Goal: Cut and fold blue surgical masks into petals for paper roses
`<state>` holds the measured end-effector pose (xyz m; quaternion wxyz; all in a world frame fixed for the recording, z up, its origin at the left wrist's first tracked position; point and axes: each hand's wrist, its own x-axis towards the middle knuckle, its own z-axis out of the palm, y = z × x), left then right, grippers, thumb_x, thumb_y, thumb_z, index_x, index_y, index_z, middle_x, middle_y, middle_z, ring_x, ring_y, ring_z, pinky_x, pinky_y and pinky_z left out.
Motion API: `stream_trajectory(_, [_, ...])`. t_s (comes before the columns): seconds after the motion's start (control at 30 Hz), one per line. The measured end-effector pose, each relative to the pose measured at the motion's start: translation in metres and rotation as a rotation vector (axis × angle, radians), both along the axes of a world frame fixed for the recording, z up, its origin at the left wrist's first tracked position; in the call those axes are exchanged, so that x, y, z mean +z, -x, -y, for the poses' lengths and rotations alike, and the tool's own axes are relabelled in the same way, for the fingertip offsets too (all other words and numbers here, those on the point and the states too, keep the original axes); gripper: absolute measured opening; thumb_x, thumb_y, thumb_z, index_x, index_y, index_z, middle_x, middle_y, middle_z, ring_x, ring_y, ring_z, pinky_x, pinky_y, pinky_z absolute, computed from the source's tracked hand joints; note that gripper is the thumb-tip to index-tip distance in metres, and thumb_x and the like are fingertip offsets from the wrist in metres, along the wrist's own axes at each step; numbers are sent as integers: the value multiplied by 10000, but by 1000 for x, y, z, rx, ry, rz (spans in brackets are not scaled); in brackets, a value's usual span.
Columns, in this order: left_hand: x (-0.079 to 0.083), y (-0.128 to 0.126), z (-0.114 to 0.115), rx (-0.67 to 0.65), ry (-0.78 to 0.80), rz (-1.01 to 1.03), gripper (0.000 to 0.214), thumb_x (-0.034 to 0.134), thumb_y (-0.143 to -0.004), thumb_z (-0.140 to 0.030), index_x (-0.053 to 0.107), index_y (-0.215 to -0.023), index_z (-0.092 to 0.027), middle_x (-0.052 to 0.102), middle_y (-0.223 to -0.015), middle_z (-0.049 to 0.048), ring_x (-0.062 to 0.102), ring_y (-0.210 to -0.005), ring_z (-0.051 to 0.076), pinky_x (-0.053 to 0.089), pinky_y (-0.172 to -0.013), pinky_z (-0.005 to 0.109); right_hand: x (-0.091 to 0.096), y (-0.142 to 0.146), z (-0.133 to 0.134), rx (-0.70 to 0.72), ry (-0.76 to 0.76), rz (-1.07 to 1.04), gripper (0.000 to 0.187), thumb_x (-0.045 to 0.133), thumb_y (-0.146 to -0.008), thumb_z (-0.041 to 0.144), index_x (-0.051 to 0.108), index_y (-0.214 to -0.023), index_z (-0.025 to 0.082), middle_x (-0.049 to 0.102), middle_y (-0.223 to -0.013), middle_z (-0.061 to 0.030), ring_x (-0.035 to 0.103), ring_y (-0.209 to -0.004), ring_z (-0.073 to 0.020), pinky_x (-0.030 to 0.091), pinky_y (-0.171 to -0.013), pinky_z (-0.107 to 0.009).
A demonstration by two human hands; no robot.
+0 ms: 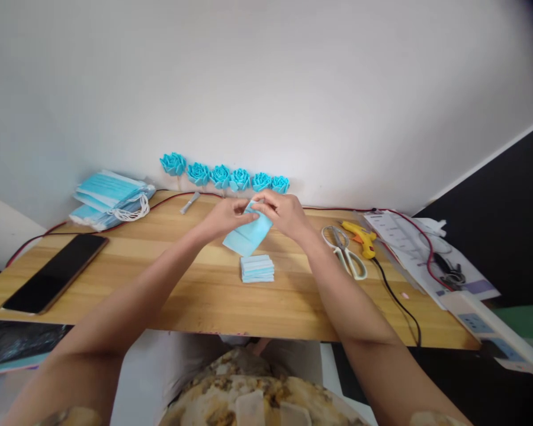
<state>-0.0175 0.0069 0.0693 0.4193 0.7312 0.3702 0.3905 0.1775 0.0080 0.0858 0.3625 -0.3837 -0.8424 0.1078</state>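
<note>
Between both hands hangs a light blue piece of face mask fabric (247, 235), held slantwise above the table. My left hand (228, 216) pinches its upper left side, thumb on top. My right hand (281, 209) is closed on the upper right part near the top corner. Just below the fabric lies a small stack of folded blue and white mask pieces (257, 269). Behind my hands, several blue fabric flowers (221, 176) stand in a row along the wall.
Left on the wooden table (195, 296) are a black phone (55, 272) and a pile of face masks (111, 198). Thin ties (190, 203) lie near the back. On the right are scissors (344, 251), a yellow glue gun (359, 236), papers (408, 248) and a power strip (493, 331).
</note>
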Motion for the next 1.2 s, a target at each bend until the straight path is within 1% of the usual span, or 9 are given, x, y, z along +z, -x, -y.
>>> stream_trajectory(0.13, [-1, -12, -2, 98, 83, 261, 276, 769, -747, -404, 755, -842, -144, 705, -791, 32, 619, -759, 183, 460, -700, 281, 3, -2, -2, -29, 67, -148, 341, 625, -915, 446, 666, -1193, 252, 712, -848, 4, 629, -734, -151, 445, -693, -267])
stream_trajectory(0.27, [5, -17, -2, 202, 112, 541, 345, 822, -692, -432, 741, -868, -146, 716, -808, 34, 619, -758, 178, 476, -732, 291, 1, -3, -12, 70, 319, -400, 633, 727, -784, 544, 585, -1295, 197, 721, -1123, -81, 676, -970, -209, 534, -799, -312])
stream_trajectory(0.33, [7, -17, -4, 237, 121, 601, 327, 823, -688, -419, 731, -851, -151, 695, -759, 20, 590, -694, 152, 459, -684, 273, -3, -1, -16, 129, 457, -418, 621, 760, -737, 526, 616, -1227, 173, 712, -1180, -104, 675, -1026, -229, 547, -848, -340])
stream_trajectory(0.43, [8, -16, -8, 268, 120, 628, 287, 812, -696, -395, 714, -820, -155, 661, -719, 4, 537, -633, 122, 434, -637, 252, -11, 4, -18, 143, 560, -358, 444, 751, -730, 440, 683, -1073, 166, 746, -1045, -76, 684, -920, -221, 549, -835, -361])
stream_trajectory(0.6, [6, -16, -12, 339, 95, 665, 275, 751, -759, -424, 635, -761, -175, 588, -675, -6, 485, -596, 119, 397, -595, 250, -23, 15, -16, -19, 489, -278, 222, 721, -704, 359, 707, -812, 165, 694, -769, -3, 627, -733, -179, 491, -712, -304])
stream_trajectory(0.77, [1, -31, -12, 404, 92, 650, 234, 681, -829, -370, 569, -743, -185, 520, -656, -20, 444, -604, 119, 384, -608, 248, -42, 29, -4, -98, 495, -307, 300, 729, -713, 446, 630, -631, 175, 584, -589, 19, 523, -586, -143, 397, -579, -263])
stream_trajectory(0.97, [-12, -52, -12, 564, -203, 357, 298, 601, -864, -233, 429, -624, -194, 359, -614, -42, 348, -611, 117, 294, -612, 263, -62, 20, 9, -63, 628, -447, 389, 751, -695, 541, 670, -670, 162, 660, -664, -5, 599, -668, -173, 459, -659, -288])
stream_trajectory(1.07, [-16, -54, -14, 489, -218, 329, 245, 595, -858, -244, 493, -642, -191, 411, -635, -33, 385, -642, 130, 316, -641, 262, -50, -10, 2, 15, 588, -466, 418, 712, -738, 563, 726, -859, 164, 730, -832, -21, 657, -788, -188, 512, -767, -314])
stream_trajectory(1.2, [-19, -55, -14, 412, -234, 309, 219, 615, -834, -260, 540, -640, -193, 471, -651, -19, 446, -690, 153, 360, -700, 263, -13, -45, -10, -71, 316, -505, 459, 662, -828, 532, 701, -1140, 197, 745, -1104, -75, 682, -1011, -198, 521, -919, -350])
